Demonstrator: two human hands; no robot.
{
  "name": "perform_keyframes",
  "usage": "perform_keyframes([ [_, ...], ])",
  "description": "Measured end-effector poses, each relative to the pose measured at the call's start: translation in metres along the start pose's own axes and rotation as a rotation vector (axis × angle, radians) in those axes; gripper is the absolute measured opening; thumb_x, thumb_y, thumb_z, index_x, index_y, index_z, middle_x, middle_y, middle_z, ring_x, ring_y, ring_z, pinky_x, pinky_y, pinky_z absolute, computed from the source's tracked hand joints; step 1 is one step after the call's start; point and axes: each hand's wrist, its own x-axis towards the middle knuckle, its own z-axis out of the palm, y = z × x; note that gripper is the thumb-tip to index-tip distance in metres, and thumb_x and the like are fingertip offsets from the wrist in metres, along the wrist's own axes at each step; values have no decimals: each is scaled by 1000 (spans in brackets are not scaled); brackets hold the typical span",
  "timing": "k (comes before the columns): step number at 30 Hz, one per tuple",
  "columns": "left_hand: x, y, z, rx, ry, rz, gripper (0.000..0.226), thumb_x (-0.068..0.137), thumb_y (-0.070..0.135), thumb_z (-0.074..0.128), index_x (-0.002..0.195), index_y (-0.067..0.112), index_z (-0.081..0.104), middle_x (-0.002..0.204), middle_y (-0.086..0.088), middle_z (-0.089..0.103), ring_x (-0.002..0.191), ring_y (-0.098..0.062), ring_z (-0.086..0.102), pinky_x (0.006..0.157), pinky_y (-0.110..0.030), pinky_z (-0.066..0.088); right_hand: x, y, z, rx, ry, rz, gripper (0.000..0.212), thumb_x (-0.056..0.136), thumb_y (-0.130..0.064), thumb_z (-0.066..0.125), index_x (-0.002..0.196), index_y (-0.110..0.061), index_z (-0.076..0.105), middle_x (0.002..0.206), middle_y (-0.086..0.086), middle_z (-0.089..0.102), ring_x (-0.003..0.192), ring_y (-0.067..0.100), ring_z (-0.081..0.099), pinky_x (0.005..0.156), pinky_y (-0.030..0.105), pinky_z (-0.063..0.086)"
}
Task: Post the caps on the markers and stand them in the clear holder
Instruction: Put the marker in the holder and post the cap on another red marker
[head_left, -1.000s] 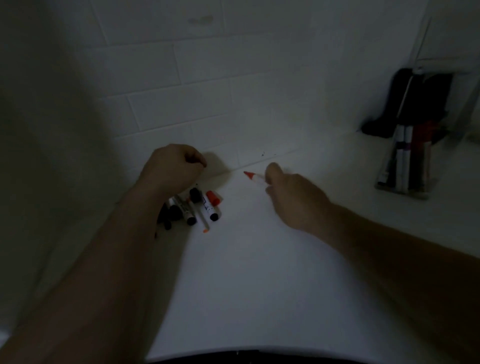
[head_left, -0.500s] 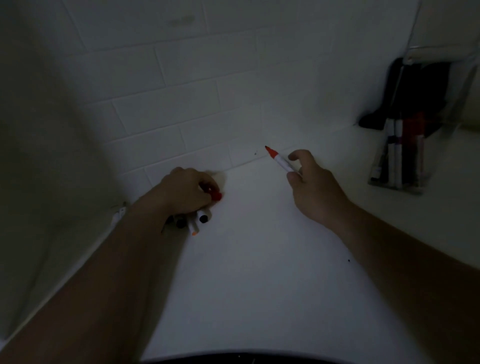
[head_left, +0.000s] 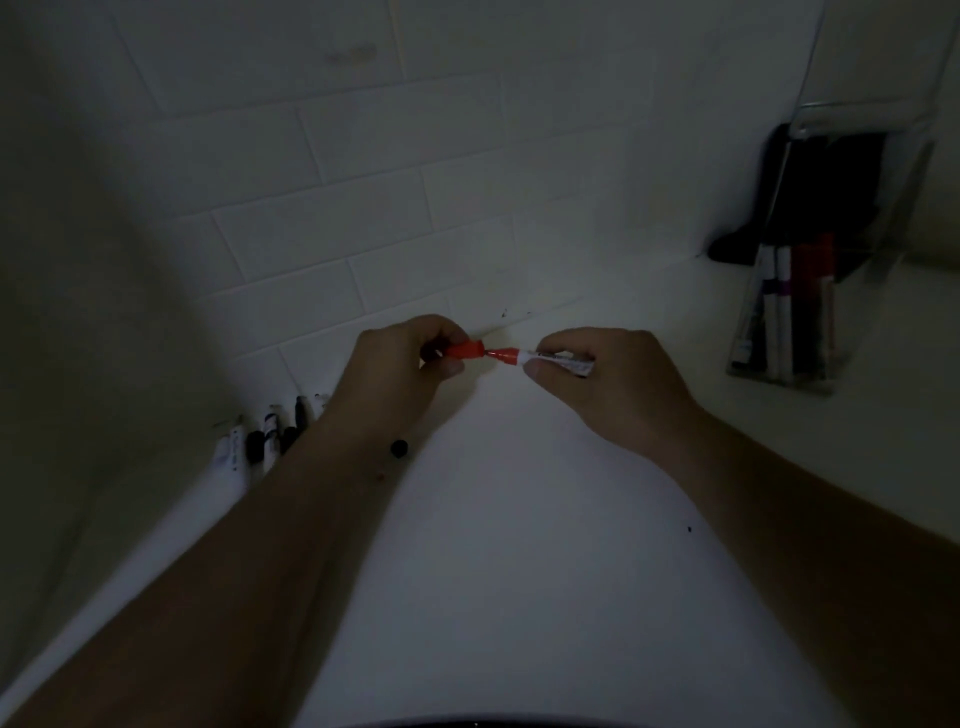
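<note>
My left hand (head_left: 400, 369) pinches a red cap (head_left: 464, 349) above the white table. My right hand (head_left: 608, 384) grips a white marker with a red tip (head_left: 540, 358), held level and pointing left. The cap's mouth and the marker's tip almost touch between my hands. Several uncapped markers and dark caps (head_left: 265, 436) lie by the wall at the left, partly hidden by my left forearm. A loose black cap (head_left: 399, 448) lies beside that forearm. The clear holder (head_left: 779, 374) stands at the right with several markers upright in it.
A white tiled wall (head_left: 363, 228) runs along the back of the white table (head_left: 519, 545). A dark object (head_left: 810, 192) leans in the corner behind the holder. The scene is dim.
My left hand has lifted a red cap from the pile and moved right. My right hand has turned the marker level and brought its tip to the cap.
</note>
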Motion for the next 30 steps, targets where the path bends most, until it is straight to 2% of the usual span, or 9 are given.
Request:
perform_keyframes([
  [2,-1,2,2,-1,-3,29,21,84,20,76,101,32,72,88,16,67,77,3,57,73,0,34,0,2,1,12,4,5,37,88,-64,62,94,-30,75,82,-11,72,73,3,65,68,32,55],
  [4,-2,3,3,-8,-8,64,21,83,19,77,101,30,73,86,18,66,74,8,55,73,2,33,-1,2,1,20,10,-8,36,88,-62,63,93,-28,75,81,-10,72,73,4,65,68,33,55],
  [8,-4,7,7,-13,-21,128,22,85,24,75,106,32,73,93,20,68,83,2,59,80,-13,43,1,4,2,-47,-55,-87,38,93,-61,55,98,-28,74,85,-6,72,77,11,64,71,35,54],
  [10,-6,11,10,-40,-40,155,24,88,27,72,111,32,73,99,21,68,89,2,60,82,-13,43,3,6,3,-158,-64,-133,45,93,-66,43,102,-31,71,86,-5,69,80,17,59,71,39,52],
  [12,-7,15,13,-16,-82,195,23,93,31,65,116,31,71,99,21,66,86,2,59,77,-9,41,4,10,1,-236,1,-137,44,91,-65,39,109,-35,67,93,-6,70,85,23,56,73,40,50],
  [15,-7,20,16,93,-140,259,22,100,35,51,107,22,68,86,8,68,71,-11,56,61,-24,34,4,11,2,-250,-20,-179,35,95,-55,46,108,-31,67,96,-2,70,84,24,55,73,41,50],
  [20,-10,30,19,110,-91,277,24,101,32,48,102,16,65,80,-1,63,68,-17,51,58,-30,25,4,8,1,-174,-32,-177,33,93,-56,56,99,-28,72,88,-4,71,77,15,62,70,37,52],
  [27,-9,35,16,47,-19,217,15,99,30,54,101,21,66,75,8,55,68,-14,48,57,-14,24,0,-4,-3,-135,14,-140,26,92,-49,60,105,-30,72,95,-5,72,84,14,63,75,36,52],
  [30,-10,38,14,13,32,236,15,98,31,56,97,20,66,71,11,54,62,-9,47,58,-11,25,3,-3,-2,-92,-12,-160,28,93,-49,53,112,-35,67,97,-8,70,86,15,63,78,40,52],
])
